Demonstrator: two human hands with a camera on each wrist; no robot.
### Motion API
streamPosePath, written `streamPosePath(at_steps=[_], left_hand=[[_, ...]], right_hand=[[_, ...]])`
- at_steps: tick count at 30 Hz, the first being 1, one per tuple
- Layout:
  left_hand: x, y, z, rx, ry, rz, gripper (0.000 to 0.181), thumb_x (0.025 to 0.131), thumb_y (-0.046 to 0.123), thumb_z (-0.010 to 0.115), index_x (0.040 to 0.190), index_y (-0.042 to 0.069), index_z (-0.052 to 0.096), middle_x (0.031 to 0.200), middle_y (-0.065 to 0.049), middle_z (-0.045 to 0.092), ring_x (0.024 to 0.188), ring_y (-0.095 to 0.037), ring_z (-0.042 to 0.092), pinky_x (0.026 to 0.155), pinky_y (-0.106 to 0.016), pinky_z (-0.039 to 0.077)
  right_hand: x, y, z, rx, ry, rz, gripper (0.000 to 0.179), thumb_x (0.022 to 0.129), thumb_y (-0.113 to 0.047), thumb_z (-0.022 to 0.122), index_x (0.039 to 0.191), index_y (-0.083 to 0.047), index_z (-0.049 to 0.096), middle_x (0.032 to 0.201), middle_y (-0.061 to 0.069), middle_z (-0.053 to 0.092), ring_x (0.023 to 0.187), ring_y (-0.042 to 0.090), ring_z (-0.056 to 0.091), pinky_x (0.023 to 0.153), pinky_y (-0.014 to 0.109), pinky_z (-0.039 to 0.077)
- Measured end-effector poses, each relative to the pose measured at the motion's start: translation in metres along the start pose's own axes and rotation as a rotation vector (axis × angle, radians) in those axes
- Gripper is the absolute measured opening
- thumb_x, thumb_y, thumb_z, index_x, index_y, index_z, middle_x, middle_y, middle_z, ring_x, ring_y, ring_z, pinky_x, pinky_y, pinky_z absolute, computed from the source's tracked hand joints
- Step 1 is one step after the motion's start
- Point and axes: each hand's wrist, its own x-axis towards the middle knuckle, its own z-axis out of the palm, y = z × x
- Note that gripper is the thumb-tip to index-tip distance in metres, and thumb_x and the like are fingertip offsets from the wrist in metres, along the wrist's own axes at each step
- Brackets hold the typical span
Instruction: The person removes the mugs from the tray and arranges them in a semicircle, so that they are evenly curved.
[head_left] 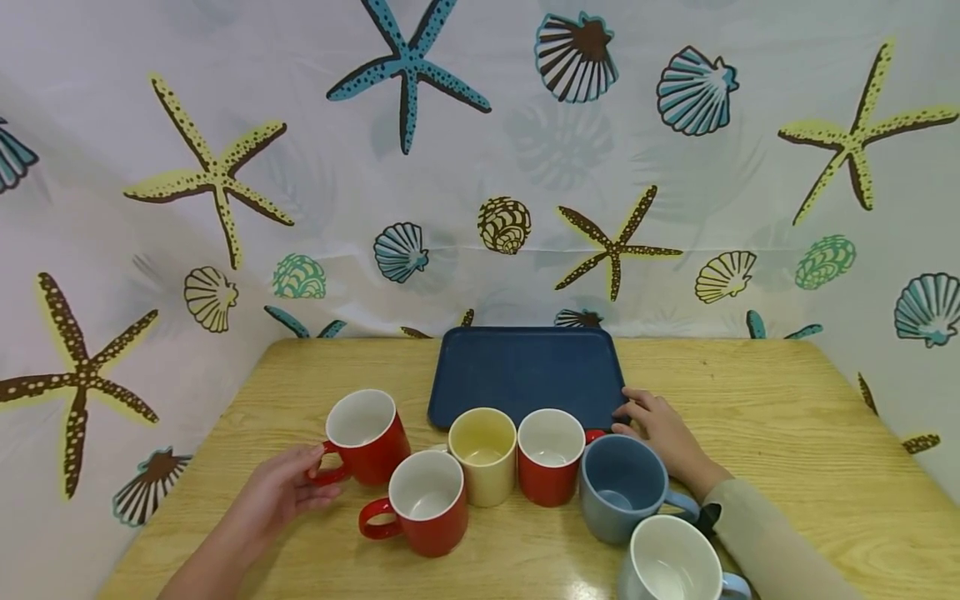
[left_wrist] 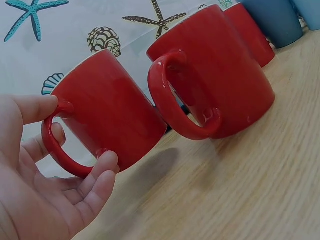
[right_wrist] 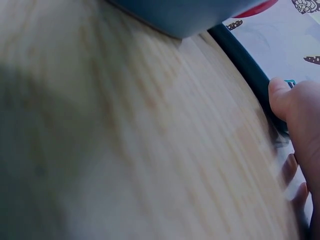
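In the head view, my left hand (head_left: 281, 487) pinches the handle of a red mug (head_left: 382, 450) with a white inside. The left wrist view shows that mug (left_wrist: 110, 112) tilted, its shadow on the wood beneath, with the thumb at the handle's top and fingertips near its lower end. A second red mug (head_left: 438, 525) stands close beside it, handle toward the left. My right hand (head_left: 663, 429) holds the right edge of the dark blue tray (head_left: 525, 375) near its front corner. In the right wrist view the thumb (right_wrist: 280, 100) lies against the tray's rim; the fingers are partly hidden.
A cream mug (head_left: 491, 483), a third red mug (head_left: 549, 483), a blue mug (head_left: 607, 512) and a pale blue mug (head_left: 637, 575) line up before the tray. The blue mugs stand beside my right forearm. A patterned cloth (head_left: 465, 167) hangs behind the wooden table (head_left: 750, 417).
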Motion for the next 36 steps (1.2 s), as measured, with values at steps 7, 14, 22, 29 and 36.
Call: streamPosePath(at_steps=[7, 14, 22, 29, 36], left_hand=[[-0.014, -0.007, -0.010, -0.047, -0.019, 0.006, 0.029, 0.100, 0.025, 0.044, 0.074, 0.013, 0.048, 0.082, -0.002, 0.061, 0.084, -0.023, 0.067, 0.079, -0.034, 0.052], [-0.031, -0.011, -0.023, -0.092, 0.011, -0.062, 0.030, 0.100, 0.028, 0.043, 0.075, 0.013, 0.051, 0.083, -0.002, 0.060, 0.086, -0.024, 0.065, 0.081, -0.034, 0.051], [-0.048, -0.020, -0.043, -0.174, -0.092, -0.170, 0.036, 0.102, 0.032, 0.034, 0.077, 0.014, 0.053, 0.093, 0.001, 0.067, 0.091, -0.023, 0.064, 0.086, -0.035, 0.049], [-0.061, -0.025, -0.052, -0.209, -0.143, -0.217, 0.036, 0.102, 0.033, 0.035, 0.077, 0.015, 0.054, 0.099, -0.001, 0.065, 0.093, -0.025, 0.064, 0.088, -0.035, 0.047], [-0.072, -0.029, -0.050, -0.205, -0.107, -0.276, 0.037, 0.101, 0.036, 0.037, 0.076, 0.016, 0.055, 0.091, -0.001, 0.065, 0.092, -0.024, 0.064, 0.087, -0.034, 0.048]], right_hand=[[0.001, -0.002, 0.002, 0.002, 0.006, -0.014, 0.029, 0.090, -0.036, 0.060, 0.108, -0.014, 0.065, 0.137, 0.013, 0.043, 0.119, 0.035, 0.042, 0.094, 0.055, 0.036], [0.002, -0.006, 0.005, 0.008, 0.020, -0.034, 0.026, 0.090, -0.034, 0.061, 0.106, -0.014, 0.066, 0.135, 0.014, 0.045, 0.117, 0.036, 0.044, 0.093, 0.055, 0.037], [0.002, -0.009, 0.007, 0.004, 0.010, -0.043, 0.025, 0.090, -0.034, 0.060, 0.106, -0.015, 0.066, 0.136, 0.013, 0.045, 0.116, 0.035, 0.044, 0.092, 0.054, 0.038], [0.000, -0.009, 0.007, 0.004, 0.004, -0.040, 0.025, 0.091, -0.034, 0.059, 0.107, -0.015, 0.066, 0.136, 0.014, 0.044, 0.116, 0.035, 0.044, 0.092, 0.054, 0.038], [-0.003, -0.010, 0.006, 0.008, 0.012, -0.027, 0.027, 0.090, -0.034, 0.060, 0.107, -0.013, 0.066, 0.136, 0.015, 0.045, 0.116, 0.036, 0.043, 0.092, 0.055, 0.038]])
